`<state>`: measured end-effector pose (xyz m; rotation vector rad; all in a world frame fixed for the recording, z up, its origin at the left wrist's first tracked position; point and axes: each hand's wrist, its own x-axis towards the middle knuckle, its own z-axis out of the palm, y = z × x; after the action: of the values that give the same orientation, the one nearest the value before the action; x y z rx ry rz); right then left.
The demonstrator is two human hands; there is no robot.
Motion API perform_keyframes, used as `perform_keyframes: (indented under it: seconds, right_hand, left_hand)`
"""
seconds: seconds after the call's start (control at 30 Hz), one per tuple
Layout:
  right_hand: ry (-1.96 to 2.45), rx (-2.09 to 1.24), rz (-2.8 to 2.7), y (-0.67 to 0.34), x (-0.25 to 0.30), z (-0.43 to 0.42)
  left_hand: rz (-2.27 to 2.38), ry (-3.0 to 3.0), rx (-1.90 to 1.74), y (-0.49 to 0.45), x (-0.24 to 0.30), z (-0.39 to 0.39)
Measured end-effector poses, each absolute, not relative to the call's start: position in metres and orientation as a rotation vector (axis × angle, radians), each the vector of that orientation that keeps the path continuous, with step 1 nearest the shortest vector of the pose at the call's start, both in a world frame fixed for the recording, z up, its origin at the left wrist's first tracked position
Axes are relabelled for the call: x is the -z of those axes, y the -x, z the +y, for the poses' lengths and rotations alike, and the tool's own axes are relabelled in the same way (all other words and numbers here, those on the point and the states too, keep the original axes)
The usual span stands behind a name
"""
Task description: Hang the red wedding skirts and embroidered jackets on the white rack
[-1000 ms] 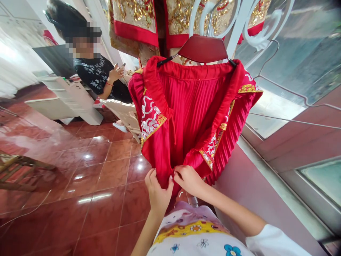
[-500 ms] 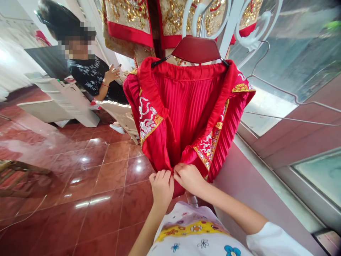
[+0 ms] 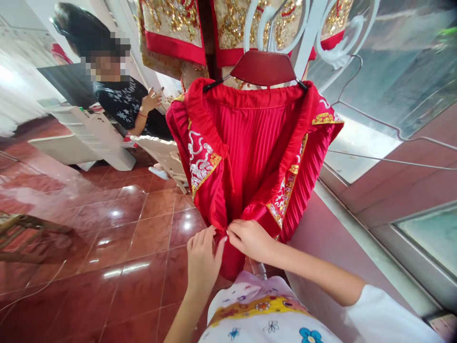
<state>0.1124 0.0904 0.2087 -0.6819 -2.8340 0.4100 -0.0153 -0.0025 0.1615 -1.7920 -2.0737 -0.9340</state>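
Note:
A red pleated skirt (image 3: 250, 128) with silver and gold embroidered trim hangs spread from a dark red clip hanger (image 3: 264, 66). Its gathered waistband droops open toward me at the front. My left hand (image 3: 204, 259) is at the front edge of the waistband, thumb and fingers closing on the red cloth. Right beside it, my right hand (image 3: 250, 238) pinches the same edge with fingers bent. The fingertips of both hands nearly meet, and the cloth between them is partly hidden.
White curled metalwork (image 3: 303, 28) and beaded gold garments (image 3: 174, 28) are behind the hanger. A bare wire hanger (image 3: 389, 125) sticks out at right. Another person (image 3: 123, 105) is at left near a pale chair (image 3: 164, 157). A wooden stool (image 3: 32, 238) stands on the red tiles.
My left hand has shifted left and slightly down, its thumb now showing apart from the fingers. My right hand has moved a little left. The front cloth is drawn slightly left.

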Motion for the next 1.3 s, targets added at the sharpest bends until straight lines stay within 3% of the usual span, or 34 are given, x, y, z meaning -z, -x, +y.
perform_keyframes:
  seconds: [0.17,0.43,0.57,0.77,0.9,1.03,1.17,1.3]
  right_hand:
    - [0.734,-0.351,-2.849,-0.115,-0.193,0.076]
    - [0.725,-0.186,-2.937,-0.122,-0.201,0.080]
    - [0.757,-0.171,-2.877,-0.119,-0.198,0.085]
    - [0.883,0.072,-2.614,-0.142,-0.210,0.128]
    - [0.899,0.265,-2.758,-0.163,-0.208,0.153]
    - [0.885,0.115,-2.931,-0.177,-0.221,0.167]
    - [0.530,-0.202,-2.971,-0.174,-0.267,0.178]
    - [0.552,0.032,-2.992,-0.151,-0.290,0.177]
  left_hand:
    - [-2.017,1.732,1.236,0.003,-0.128,0.006]
    - [-2.137,1.939,0.689,0.000,-0.169,-0.009]
    - [-2.185,1.913,0.608,0.002,-0.169,-0.009]
    - [-2.424,1.733,1.014,0.004,-0.150,-0.008]
    - [-2.604,1.693,1.307,0.000,-0.149,-0.010]
    - [-2.613,1.593,1.574,0.002,-0.141,-0.011]
    - [-2.488,1.653,1.642,0.003,-0.132,-0.011]
    - [-2.335,1.686,1.586,0.005,-0.134,-0.009]
